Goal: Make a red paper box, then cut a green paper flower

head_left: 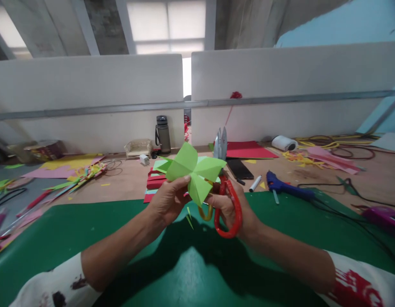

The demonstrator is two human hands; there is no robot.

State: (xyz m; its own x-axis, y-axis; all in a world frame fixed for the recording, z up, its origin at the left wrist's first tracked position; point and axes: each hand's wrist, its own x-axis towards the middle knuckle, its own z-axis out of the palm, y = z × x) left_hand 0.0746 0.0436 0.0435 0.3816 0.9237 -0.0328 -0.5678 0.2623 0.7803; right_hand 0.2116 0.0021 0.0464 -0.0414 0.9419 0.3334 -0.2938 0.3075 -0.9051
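Observation:
My left hand pinches a folded light-green paper shape with several pointed flaps, held up above the dark green mat. My right hand grips red-handled scissors with a yellow inner loop; the blades point upward behind the paper. Both hands meet at the paper's lower edge. Small green paper slivers hang or fall just below the paper.
Red folded paper lies behind my hands. A blue glue gun, a white marker, a black phone, red sheets, a grey bottle, cables and paper scraps litter the table. White partitions stand behind.

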